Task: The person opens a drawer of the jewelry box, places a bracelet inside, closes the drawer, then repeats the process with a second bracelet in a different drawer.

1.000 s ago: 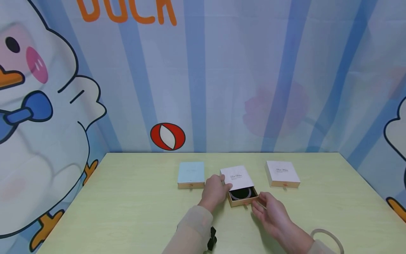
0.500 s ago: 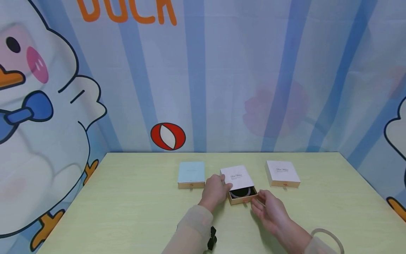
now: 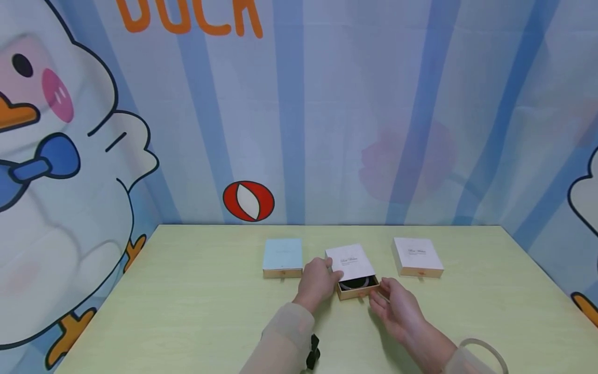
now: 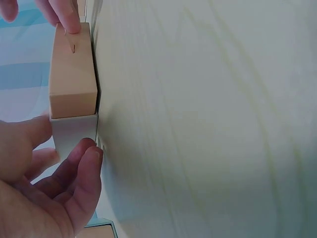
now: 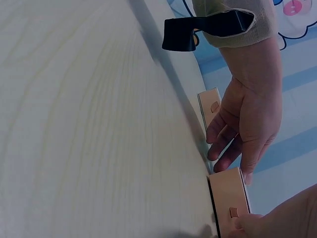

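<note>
A white drawer-style gift box with dark lettering stands slightly turned on the table. Its tan inner drawer is partly out at the front, and a pale ring-shaped item shows on black lining inside. My left hand grips the white sleeve from the left, thumb on top. With its fingertips, my right hand presses the drawer's front near the right corner. In the left wrist view, the left fingers lie along the sleeve's side. A small ribbon tab sits on the drawer front.
A light blue box stands left of the held box, and a second white box stands to the right, both with drawers in. Behind the pale wooden table hangs a striped cartoon backdrop.
The drawer has slid a little farther into its white sleeve, with my right hand moving slightly forward along with it. My left hand keeps its grip on the sleeve.
</note>
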### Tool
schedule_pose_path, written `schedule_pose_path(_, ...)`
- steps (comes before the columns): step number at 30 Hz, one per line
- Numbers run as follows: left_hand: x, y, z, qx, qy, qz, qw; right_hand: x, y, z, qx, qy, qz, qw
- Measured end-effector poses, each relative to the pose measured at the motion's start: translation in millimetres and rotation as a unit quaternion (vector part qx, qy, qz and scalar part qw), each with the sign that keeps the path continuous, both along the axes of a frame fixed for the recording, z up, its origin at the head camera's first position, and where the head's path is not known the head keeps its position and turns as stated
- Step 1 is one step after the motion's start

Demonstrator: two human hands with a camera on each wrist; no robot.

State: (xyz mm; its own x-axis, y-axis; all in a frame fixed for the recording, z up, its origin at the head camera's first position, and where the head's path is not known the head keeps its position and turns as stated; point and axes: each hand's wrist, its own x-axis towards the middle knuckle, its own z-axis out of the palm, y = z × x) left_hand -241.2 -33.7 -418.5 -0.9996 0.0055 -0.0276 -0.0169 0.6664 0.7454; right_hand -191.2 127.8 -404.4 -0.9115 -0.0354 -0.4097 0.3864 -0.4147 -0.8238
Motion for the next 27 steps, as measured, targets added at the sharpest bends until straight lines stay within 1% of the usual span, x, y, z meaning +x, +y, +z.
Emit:
schedule_pose_path(7,0.7,0.7,0.6,-0.001,0.004,0.004,1.0000,-1.9,-1.6,1.4,0.005,-0.010,-0.010,1.000)
schedule_pose_path(15,1.2,0.5,1.3,-0.003,-0.002,0.006,1.0000,-4.0,-1.3,0.1,-0.007,0.003,-0.001,1.000)
schedule_pose_path(25,0.8,0.3,1.4,-0.007,-0.004,0.000,1.0000,-5.7,-1.3,1.6,-0.009,0.004,0.000,1.000)
schedule_pose_path(27,0.7,0.3,1.7,-0.013,-0.001,0.000,0.9999,-6.0,-1.8,1.8,-0.009,0.002,0.000,1.000)
